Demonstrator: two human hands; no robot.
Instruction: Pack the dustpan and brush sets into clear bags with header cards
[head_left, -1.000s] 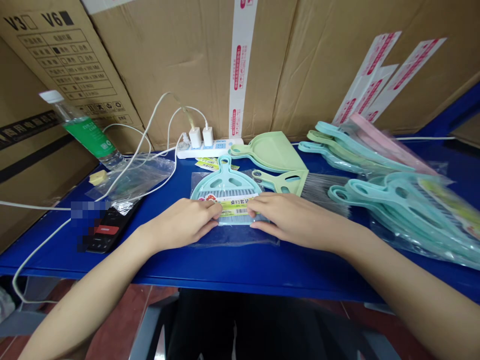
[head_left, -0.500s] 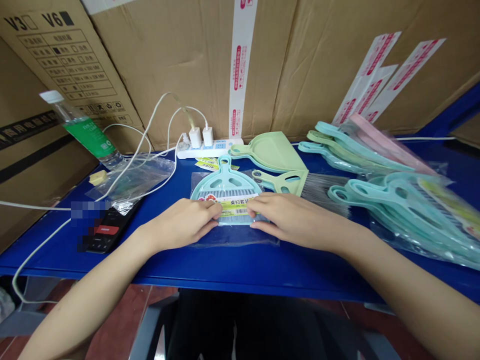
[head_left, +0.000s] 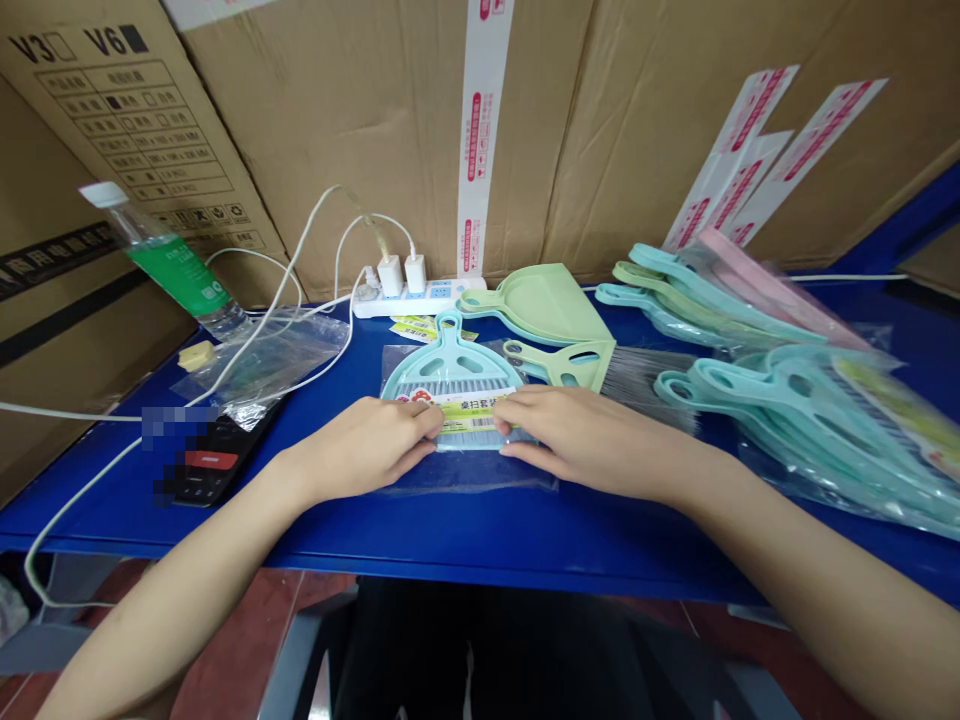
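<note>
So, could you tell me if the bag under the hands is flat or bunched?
Flat: the clear plastic bag lies smooth on the blue table, edges showing past the left hand and right hand.

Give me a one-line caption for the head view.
Left hand and right hand press a labelled teal dustpan set on a clear plastic bag on a blue table.

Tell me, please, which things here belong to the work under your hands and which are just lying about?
At the work: left hand, right hand, teal dustpan and brush, paper label, clear plastic bag.

Lying about: power strip, water bottle, phone, green dustpan, bagged teal sets.
</note>
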